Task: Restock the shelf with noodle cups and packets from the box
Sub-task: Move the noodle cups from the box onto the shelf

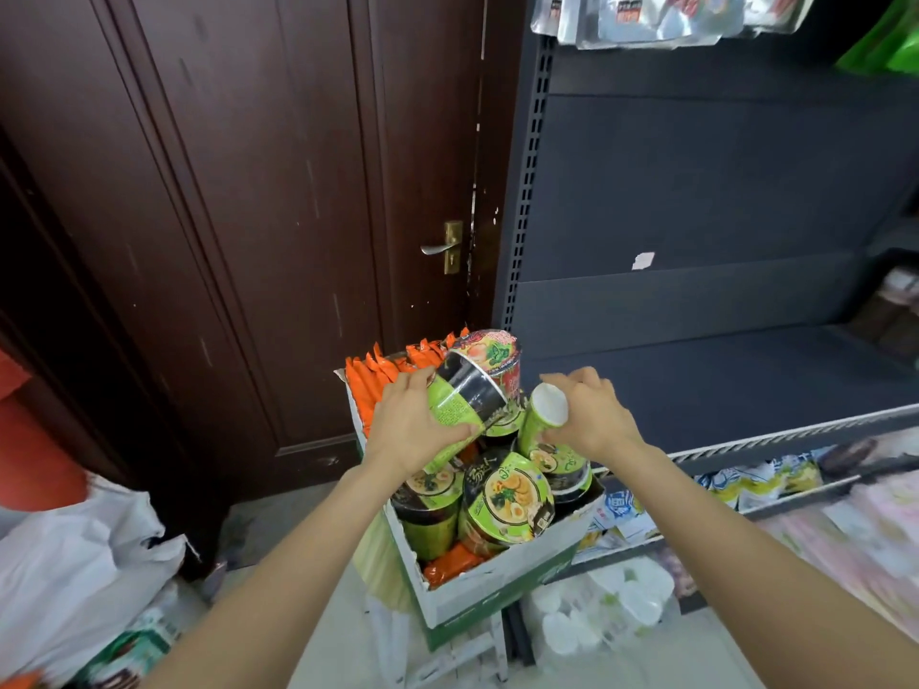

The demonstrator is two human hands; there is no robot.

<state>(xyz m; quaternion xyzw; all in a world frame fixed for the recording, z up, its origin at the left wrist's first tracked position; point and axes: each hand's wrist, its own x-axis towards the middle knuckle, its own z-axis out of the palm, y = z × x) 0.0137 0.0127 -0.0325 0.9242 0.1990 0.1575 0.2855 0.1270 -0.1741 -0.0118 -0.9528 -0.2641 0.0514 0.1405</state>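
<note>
Box [490,586]: nearly full of cups and orange packets [370,385]; shelf [721,385] just right of it bare, so restocking barely begun. Left hand [410,430] grips a tilted cup [465,395] above the box; right hand [589,415] grips a second cup [542,415] by its base.

Two bare forearms reach in from the bottom edge, with no sleeves showing on either. The left hand [413,430] and right hand [594,415] wear no gloves, rings, watch or bracelet; fingernails look short and plain, wrists slim
</note>
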